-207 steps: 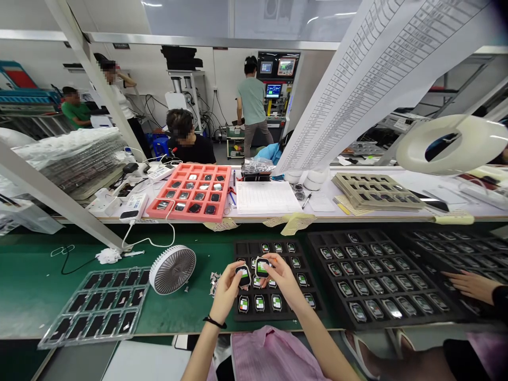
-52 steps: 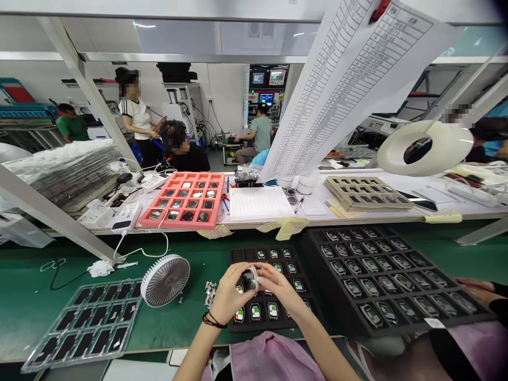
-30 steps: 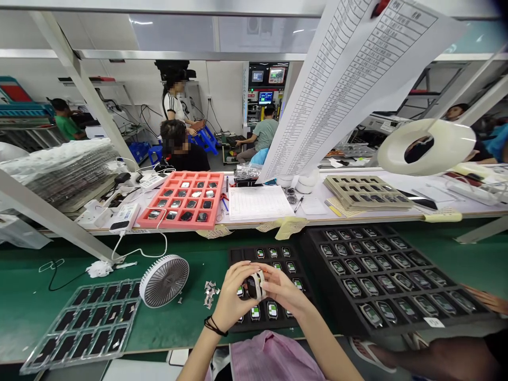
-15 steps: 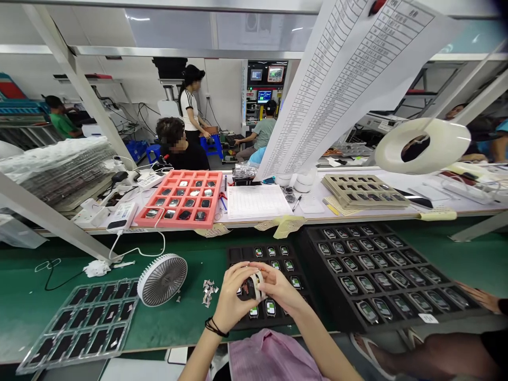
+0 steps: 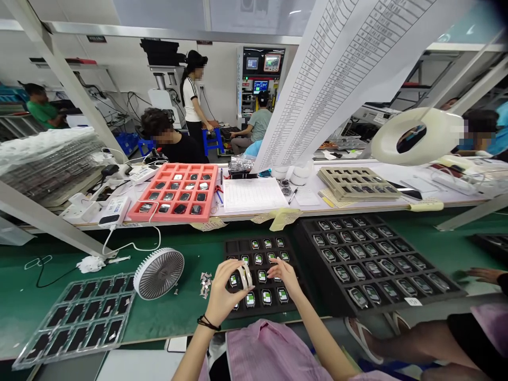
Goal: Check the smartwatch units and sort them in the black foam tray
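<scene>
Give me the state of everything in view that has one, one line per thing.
Left hand: closed around a black smartwatch.
Right hand: open, fingers spread above the tray.
Black foam tray: holds rows of watches, top-left slots empty.
Larger black foam tray: filled with rows of watches.
Coral-red plastic tray: holds rows of dark watch bodies.
White round desk fan: standing tilted on the green mat.

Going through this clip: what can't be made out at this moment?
All in the head view:
The watch-like device: its screen is mostly hidden by the left hand.
The black tray: the slots beneath the left hand and the right hand are covered.
Screens of the devices in the tray: too small to read.
The hanging printed sheet: its text is too small and blurred.
The co-worker's hand: the arm is cut off by the right edge.
</scene>
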Motion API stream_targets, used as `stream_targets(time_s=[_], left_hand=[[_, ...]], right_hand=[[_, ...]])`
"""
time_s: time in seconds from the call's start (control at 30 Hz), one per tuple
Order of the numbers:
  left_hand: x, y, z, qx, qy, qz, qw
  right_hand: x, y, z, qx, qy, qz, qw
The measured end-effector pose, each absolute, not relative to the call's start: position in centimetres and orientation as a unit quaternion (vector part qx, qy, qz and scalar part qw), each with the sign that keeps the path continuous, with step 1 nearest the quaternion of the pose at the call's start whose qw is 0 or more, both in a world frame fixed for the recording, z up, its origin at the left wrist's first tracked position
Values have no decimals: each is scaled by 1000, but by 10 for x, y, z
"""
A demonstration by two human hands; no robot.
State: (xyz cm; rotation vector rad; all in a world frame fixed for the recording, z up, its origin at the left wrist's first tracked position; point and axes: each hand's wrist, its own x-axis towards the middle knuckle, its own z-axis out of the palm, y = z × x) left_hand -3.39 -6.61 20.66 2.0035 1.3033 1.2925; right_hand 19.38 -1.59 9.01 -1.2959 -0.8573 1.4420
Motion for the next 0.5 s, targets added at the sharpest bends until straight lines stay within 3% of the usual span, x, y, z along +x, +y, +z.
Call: stream_targets(time_s=[0.5], left_hand=[[-38, -68, 202, 704, 470, 474, 241]], right_hand=[[178, -22, 54, -595, -396, 526, 462]])
